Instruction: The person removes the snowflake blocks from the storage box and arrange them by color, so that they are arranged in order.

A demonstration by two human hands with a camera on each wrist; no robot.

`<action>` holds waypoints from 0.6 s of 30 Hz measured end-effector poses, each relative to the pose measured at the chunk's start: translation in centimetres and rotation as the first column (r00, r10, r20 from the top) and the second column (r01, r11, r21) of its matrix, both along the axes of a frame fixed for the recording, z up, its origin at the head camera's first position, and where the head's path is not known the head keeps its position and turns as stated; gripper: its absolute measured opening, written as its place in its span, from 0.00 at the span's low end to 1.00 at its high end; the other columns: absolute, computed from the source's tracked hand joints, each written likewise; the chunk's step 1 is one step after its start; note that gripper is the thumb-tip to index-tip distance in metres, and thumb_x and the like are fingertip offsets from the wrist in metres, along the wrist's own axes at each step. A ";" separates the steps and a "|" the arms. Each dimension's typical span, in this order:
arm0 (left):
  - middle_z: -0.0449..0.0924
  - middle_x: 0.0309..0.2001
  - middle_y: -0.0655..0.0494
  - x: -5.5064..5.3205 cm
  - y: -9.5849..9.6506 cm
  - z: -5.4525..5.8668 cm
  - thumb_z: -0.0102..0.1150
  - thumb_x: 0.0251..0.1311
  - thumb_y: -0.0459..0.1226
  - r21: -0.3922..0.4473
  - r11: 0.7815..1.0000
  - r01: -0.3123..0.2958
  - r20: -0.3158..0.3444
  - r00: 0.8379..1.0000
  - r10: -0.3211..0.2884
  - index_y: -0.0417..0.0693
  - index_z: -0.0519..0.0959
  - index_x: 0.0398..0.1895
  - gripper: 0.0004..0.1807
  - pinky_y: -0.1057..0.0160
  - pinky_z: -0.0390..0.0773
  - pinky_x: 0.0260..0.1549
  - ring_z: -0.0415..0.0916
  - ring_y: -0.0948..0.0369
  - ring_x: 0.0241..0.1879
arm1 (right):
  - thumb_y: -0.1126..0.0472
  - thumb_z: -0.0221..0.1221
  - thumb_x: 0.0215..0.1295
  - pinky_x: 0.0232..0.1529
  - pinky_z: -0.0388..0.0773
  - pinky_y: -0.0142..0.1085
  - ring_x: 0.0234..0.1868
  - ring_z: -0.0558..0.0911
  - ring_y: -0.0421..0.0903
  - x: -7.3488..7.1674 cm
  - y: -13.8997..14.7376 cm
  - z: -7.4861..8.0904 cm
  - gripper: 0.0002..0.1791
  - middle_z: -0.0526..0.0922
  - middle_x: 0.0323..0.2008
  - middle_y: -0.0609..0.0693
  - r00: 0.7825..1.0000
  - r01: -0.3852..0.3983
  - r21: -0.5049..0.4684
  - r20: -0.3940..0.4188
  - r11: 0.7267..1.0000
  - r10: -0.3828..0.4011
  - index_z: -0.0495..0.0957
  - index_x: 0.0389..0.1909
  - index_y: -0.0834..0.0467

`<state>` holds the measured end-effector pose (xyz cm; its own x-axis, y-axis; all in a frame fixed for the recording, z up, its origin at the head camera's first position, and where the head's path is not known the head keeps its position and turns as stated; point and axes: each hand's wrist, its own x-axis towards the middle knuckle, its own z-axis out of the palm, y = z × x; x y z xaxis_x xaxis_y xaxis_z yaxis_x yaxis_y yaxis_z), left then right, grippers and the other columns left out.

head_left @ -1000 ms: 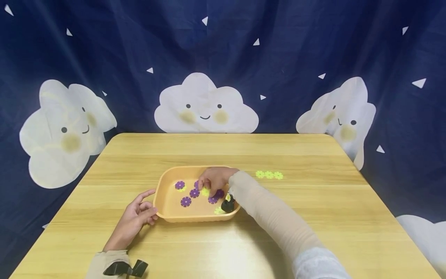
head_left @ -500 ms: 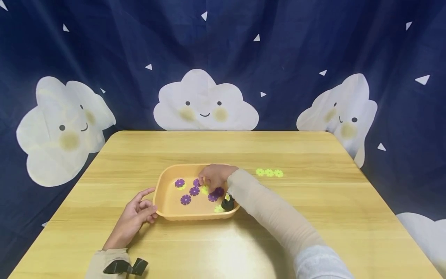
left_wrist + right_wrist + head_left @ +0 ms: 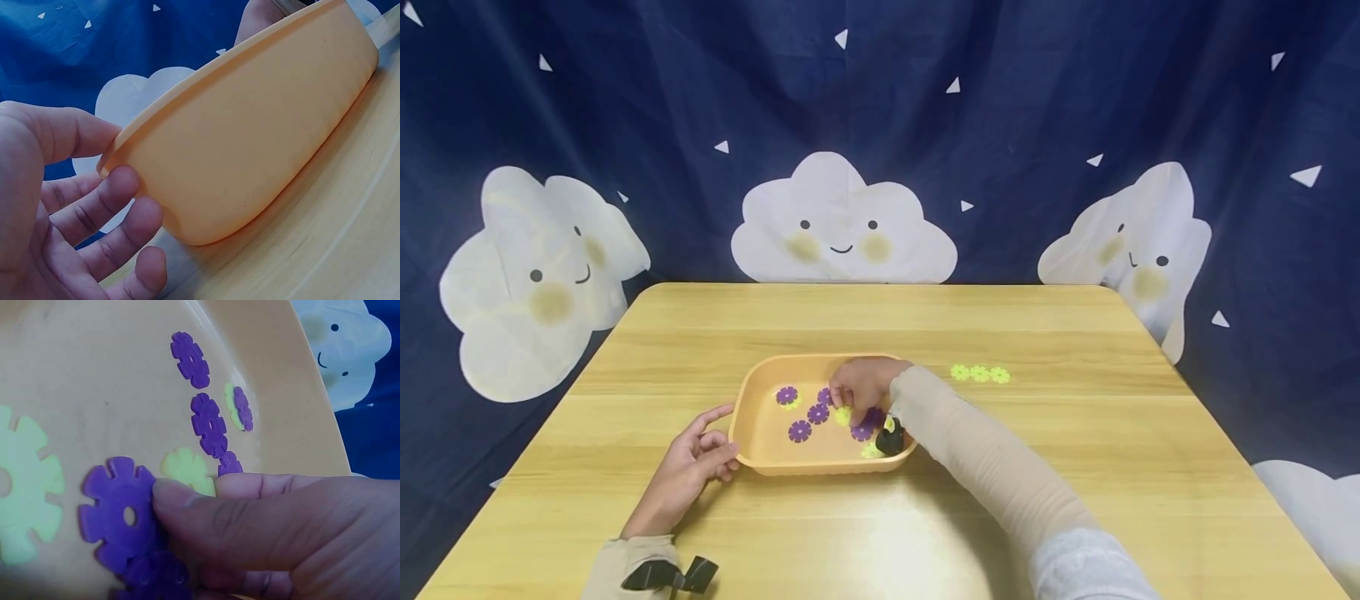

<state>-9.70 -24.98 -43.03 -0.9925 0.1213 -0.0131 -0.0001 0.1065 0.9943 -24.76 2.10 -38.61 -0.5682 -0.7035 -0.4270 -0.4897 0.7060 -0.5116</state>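
Note:
An orange plastic tray [image 3: 752, 457] stands on the table. My left hand [image 3: 688, 467] holds its near left corner, thumb and fingertips against the rim. Inside the tray is my right hand [image 3: 863, 385], fingers bent downward. Its thumb touches the edge of a purple flower-shaped disc [image 3: 112, 506] that overlaps another purple disc [image 3: 156, 575]. Whether the fingers grip it from below is hidden. Close to the fingertips lies a yellow-green disc [image 3: 183, 464]. More purple discs [image 3: 800, 431] are spread over the tray's left half, and another yellow-green disc [image 3: 28, 481] lies nearer the front.
Three yellow-green discs [image 3: 980, 373] lie in a joined row on the table, right of the tray. A black object [image 3: 891, 437] shows at the right wrist. Behind the wooden table [image 3: 880, 533] hangs a dark blue curtain [image 3: 880, 100] with printed clouds.
The purple disc beneath the right hand has shifted slightly toward the front right. My left hand and the tray keep their place; the head view has tilted a little.

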 end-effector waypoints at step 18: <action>0.77 0.32 0.51 0.2 0.1 -0.2 0.56 0.64 0.27 0.024 1.000 0.004 -0.018 1.000 -0.003 0.34 0.54 0.71 0.34 0.63 0.81 0.26 0.77 0.59 0.29 | 0.64 0.72 0.50 0.38 0.76 0.31 0.35 0.77 0.41 0.1 0.1 -0.2 0.17 0.78 0.35 0.46 1.000 0.022 -0.013 0.014 1.000 -0.021 0.77 0.38 0.51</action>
